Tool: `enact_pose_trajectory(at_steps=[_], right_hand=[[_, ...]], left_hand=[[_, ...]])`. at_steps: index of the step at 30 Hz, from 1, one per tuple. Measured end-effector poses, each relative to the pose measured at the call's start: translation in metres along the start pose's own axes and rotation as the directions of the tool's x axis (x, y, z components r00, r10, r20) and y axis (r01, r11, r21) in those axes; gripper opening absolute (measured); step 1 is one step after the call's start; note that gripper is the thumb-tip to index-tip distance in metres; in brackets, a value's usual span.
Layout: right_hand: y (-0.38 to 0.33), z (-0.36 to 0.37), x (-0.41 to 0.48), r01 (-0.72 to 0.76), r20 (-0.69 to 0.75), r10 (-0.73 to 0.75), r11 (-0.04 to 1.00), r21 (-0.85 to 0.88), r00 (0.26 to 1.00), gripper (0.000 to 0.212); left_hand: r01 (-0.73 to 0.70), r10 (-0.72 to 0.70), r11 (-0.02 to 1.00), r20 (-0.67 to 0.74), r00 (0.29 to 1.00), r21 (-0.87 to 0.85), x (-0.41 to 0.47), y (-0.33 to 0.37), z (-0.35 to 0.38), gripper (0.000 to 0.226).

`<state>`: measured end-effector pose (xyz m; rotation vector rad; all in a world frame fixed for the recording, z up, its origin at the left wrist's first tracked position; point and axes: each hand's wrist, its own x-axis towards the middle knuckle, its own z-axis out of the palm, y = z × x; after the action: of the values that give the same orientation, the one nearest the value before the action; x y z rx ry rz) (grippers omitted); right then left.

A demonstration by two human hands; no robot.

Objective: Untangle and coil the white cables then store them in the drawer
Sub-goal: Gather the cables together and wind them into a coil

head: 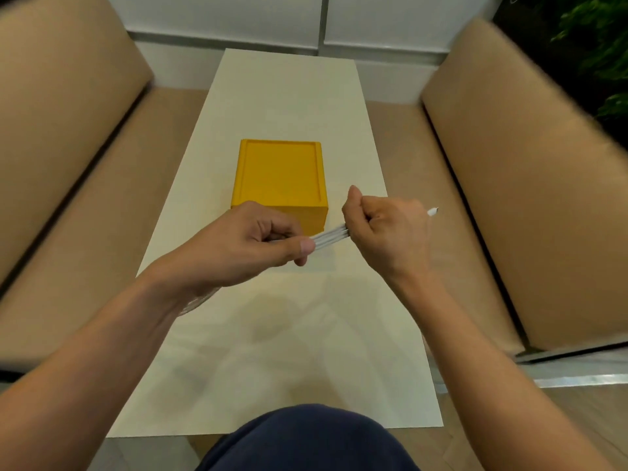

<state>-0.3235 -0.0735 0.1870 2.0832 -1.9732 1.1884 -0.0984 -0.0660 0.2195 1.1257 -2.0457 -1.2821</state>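
A bundle of white cable (331, 236) stretches as several parallel strands between my two hands, above the table. My left hand (251, 241) pinches one end of the bundle with thumb and curled fingers. My right hand (380, 226) grips the other end in a fist, and a white plug end (432, 211) sticks out past it to the right. Just behind my hands stands a yellow drawer box (280, 175); its front is partly hidden by my left hand, and the drawer looks closed.
The long white table (289, 351) runs away from me between two tan sofas (61, 158) (530, 185). A white cabinet wall (272, 22) stands at the far end. My dark blue knee (306, 440) shows at the table's near edge.
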Motion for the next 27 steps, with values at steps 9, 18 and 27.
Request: enact_pose_trajectory(at_steps=[9,18,27], right_hand=[[0.010,0.011,-0.007,0.027,0.004,-0.027,0.999,-0.025,1.000,0.058],[-0.005,-0.004,-0.027,-0.052,0.092,0.045,0.996,0.073,0.995,0.055],[-0.004,-0.008,-0.029,-0.085,0.098,0.084,0.996,0.005,0.992,0.060]], left_hand=[[-0.015,0.019,0.999,0.104,0.994,-0.035,0.002,-0.003,0.006,0.032],[0.161,-0.176,0.984,0.254,0.951,0.079,0.011,-0.006,0.012,0.031],[0.191,-0.151,0.968,0.231,0.961,-0.164,0.011,-0.002,0.042,0.026]])
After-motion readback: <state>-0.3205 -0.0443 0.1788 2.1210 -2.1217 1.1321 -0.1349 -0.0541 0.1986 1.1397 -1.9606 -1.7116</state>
